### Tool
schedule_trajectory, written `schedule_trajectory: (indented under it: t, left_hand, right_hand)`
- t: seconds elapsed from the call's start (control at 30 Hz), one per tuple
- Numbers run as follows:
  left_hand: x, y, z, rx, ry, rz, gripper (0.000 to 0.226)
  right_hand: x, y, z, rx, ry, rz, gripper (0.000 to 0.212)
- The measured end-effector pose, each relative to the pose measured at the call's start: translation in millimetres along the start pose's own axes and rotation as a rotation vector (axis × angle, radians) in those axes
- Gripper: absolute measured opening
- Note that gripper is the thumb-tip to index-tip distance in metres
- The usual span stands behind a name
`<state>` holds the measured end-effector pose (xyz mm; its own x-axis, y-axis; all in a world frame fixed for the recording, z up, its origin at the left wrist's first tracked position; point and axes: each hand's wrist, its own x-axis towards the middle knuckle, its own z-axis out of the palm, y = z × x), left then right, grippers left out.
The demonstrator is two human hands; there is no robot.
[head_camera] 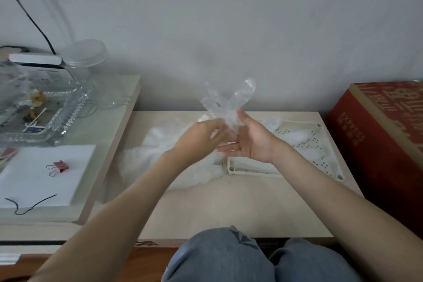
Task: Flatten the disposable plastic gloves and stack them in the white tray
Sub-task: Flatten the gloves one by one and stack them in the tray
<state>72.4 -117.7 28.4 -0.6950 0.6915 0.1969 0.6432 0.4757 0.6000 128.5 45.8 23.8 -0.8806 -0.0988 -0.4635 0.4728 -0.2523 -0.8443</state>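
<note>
One clear plastic glove [229, 96] stood raised above the middle of the worktop [229, 208], between two hands. The left hand [201, 137] pinched its lower end with curled fingers. The right hand [251, 142] lay open against it, fingers straight and together. One white tray [256, 173] sat near the right edge, and a heap of gloves [164, 151], too tangled to count, lay touching its left side.

red box [386, 142] right; binder clip [58, 166], glass tray [68, 117], jar [85, 62] left.
</note>
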Motion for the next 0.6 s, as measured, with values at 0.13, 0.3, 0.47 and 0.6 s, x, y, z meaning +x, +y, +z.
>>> schedule_trajectory:
  t: [0.13,0.3,0.47,0.6]
  left_hand:
    - [19,25,32,0.076,-0.142,0.251,0.021]
    - [40,35,64,0.245,-0.380,0.509,0.041]
    - [51,24,88,-0.013,-0.171,0.434,0.048]
    - [66,22,102,-0.277,-0.040,-0.073,0.060]
  right_hand:
    - [-14,-3,-21,0.231,0.038,-0.061,0.043]
    - [-33,10,-67,0.225,0.179,-0.158,0.011]
    - [-40,24,-108,0.366,0.312,-0.196,0.008]
    - [-45,35,-131,0.488,0.330,-0.216,0.011]
